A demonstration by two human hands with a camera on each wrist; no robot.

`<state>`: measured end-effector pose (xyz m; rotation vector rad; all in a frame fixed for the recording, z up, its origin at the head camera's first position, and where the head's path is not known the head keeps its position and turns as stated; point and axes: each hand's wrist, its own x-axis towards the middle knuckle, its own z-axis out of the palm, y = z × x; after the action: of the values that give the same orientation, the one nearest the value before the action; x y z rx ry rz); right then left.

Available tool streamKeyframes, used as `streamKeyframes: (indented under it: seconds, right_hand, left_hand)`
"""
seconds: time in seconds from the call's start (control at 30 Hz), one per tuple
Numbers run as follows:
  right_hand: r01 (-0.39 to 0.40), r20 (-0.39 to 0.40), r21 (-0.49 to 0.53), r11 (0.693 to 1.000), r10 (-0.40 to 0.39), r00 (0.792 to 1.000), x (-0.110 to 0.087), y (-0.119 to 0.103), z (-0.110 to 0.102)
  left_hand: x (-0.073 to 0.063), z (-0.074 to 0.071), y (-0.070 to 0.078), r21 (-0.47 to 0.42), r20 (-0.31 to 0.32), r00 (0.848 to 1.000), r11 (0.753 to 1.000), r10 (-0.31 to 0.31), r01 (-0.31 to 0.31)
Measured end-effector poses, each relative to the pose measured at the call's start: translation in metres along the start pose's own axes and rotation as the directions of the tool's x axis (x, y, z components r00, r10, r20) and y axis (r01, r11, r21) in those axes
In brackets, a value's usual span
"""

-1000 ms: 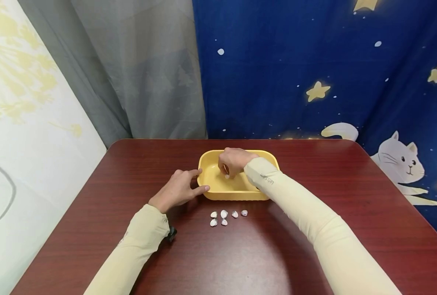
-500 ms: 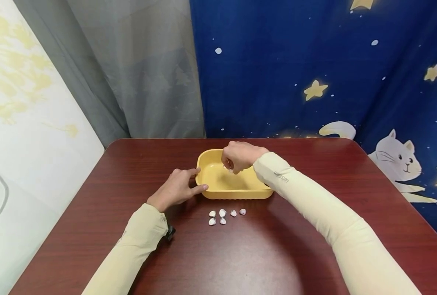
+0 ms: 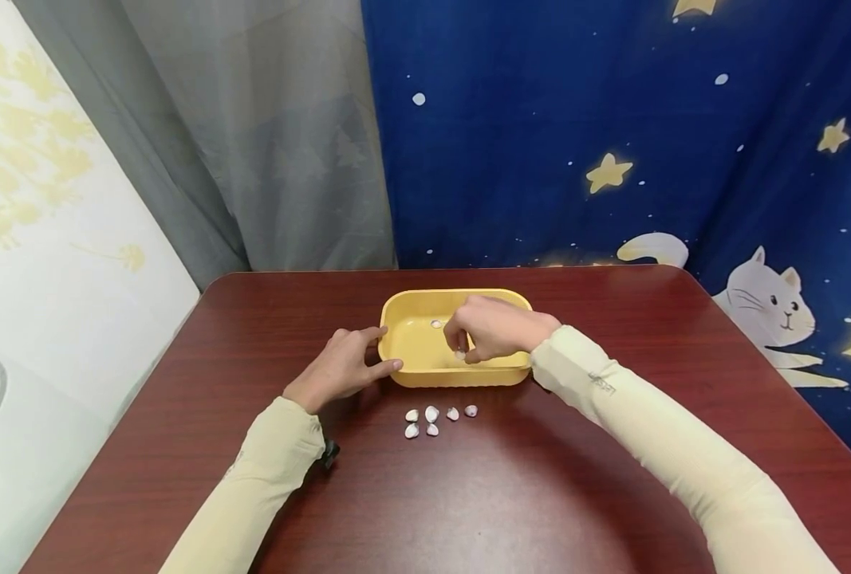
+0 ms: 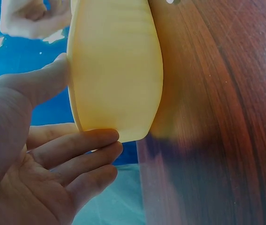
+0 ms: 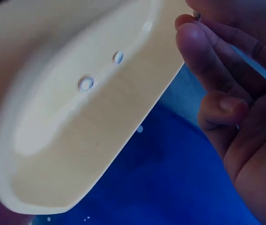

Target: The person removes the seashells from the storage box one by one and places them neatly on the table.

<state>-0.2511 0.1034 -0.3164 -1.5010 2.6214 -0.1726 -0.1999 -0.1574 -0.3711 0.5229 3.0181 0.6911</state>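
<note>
In the head view my right hand (image 3: 497, 327) is over the yellow tray (image 3: 414, 379), its fingertips pinching a small pale seashell (image 3: 461, 355). Only a sliver of that piece shows between the fingers in the right wrist view. Inside the tray lie a white shell (image 5: 85, 84) and a second shell (image 5: 118, 57). My left hand (image 3: 342, 367) rests at the tray's left end. Its thumb touches the rim and its nearly straight fingers lie against the outer end wall (image 4: 119, 84).
On the dark red table (image 3: 368, 510), several small white shells (image 3: 432, 414) lie in two short rows in front of the tray. A dark strap piece (image 3: 330, 453) shows at the left wrist. Grey and blue curtains (image 3: 482, 143) hang behind the table's far edge.
My right hand has risen, then shifted right and down toward the tray's near side with the shell. A shell on the tray floor is now uncovered. The left hand stays at the rim.
</note>
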Motion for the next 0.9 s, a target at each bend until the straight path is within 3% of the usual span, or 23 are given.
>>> streamKeyframes:
  seconds: [0.3,0.57,0.9]
  right_hand:
    - [0.055,-0.071,-0.023,0.998,-0.056,0.996,-0.021,-0.017,0.013]
    - [0.076,-0.019,-0.003,0.997,-0.076,0.997,-0.029,-0.037,0.032]
    - [0.070,0.013,-0.082,0.994,-0.069,0.998,-0.028,-0.047,0.058]
  left_hand:
    - [0.004,-0.001,0.003,-0.019,0.036,0.999,0.999,-0.030,0.031]
    - [0.006,-0.002,0.005,-0.026,0.039,0.999,0.999,-0.032,0.033]
    - [0.003,-0.003,0.005,-0.015,0.038,0.999,0.999,-0.035,0.036]
